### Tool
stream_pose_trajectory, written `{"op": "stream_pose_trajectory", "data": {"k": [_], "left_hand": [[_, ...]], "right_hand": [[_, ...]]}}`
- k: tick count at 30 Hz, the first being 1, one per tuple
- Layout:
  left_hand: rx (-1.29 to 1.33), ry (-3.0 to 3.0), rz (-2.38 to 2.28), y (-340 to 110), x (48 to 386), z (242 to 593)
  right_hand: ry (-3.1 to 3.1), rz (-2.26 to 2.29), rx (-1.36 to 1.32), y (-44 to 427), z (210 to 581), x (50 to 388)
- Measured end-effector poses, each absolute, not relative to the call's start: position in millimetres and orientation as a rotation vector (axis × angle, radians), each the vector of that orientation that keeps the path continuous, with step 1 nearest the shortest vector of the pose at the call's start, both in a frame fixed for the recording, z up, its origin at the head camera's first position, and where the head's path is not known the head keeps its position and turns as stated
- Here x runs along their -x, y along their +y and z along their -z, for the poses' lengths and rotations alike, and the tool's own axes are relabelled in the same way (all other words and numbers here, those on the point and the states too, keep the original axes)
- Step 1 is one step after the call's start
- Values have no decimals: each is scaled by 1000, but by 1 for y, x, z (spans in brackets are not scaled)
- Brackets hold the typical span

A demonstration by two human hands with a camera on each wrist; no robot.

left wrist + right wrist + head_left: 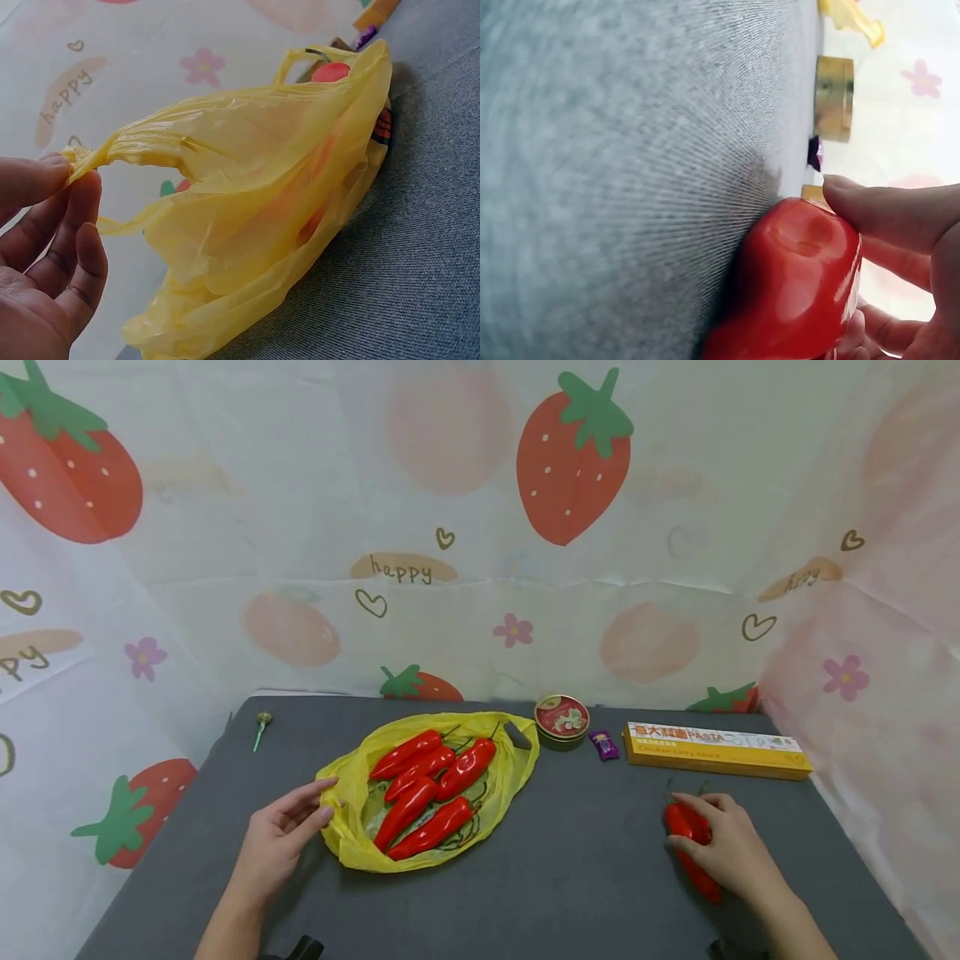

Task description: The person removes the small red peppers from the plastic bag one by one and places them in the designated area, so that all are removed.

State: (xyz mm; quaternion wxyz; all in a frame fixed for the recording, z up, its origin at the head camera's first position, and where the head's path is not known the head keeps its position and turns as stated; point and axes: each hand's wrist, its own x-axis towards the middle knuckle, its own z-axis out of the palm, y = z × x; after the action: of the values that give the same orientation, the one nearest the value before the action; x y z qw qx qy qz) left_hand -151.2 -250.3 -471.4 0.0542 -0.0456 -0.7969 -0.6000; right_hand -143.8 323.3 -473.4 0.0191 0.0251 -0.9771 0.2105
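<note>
My left hand (pixel 281 831) pinches the rim of a yellow plastic bag (pixel 348 839) between thumb and fingers. In the left wrist view the pinched edge of the bag is drawn up toward the fingertips. Several shiny red peppers (pixel 431 827) with thin green stems lie in the open bag. At the right of the table my right hand (pixel 731 847) grips a red pepper (pixel 802 270) that rests on the cloth. Two thin stems show above that hand, so a second pepper may lie there; the fingers hide part of it.
Along the back of the grey table (pixel 585 877) stand a round tin (pixel 562 722), a small purple wrapped sweet (pixel 604 746) and a yellow pasta box (pixel 716 752). A small green-stemmed flower (pixel 262 727) lies at the back left. A strawberry-print curtain (pixel 465 527) encloses the back and sides.
</note>
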Motion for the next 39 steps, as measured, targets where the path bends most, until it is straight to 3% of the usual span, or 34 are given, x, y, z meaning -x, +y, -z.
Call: {"op": "stream_pose_trajectory", "data": {"k": [15, 26, 39], "left_hand": [[137, -2421, 1792, -250, 151, 471], [124, -2426, 1798, -249, 151, 471], [74, -2446, 1791, -250, 149, 468]], "right_hand": [[-2987, -665, -84, 314, 462, 143], [-2896, -921, -232, 272, 437, 161], [-2846, -1136, -446, 224, 433, 180]]}}
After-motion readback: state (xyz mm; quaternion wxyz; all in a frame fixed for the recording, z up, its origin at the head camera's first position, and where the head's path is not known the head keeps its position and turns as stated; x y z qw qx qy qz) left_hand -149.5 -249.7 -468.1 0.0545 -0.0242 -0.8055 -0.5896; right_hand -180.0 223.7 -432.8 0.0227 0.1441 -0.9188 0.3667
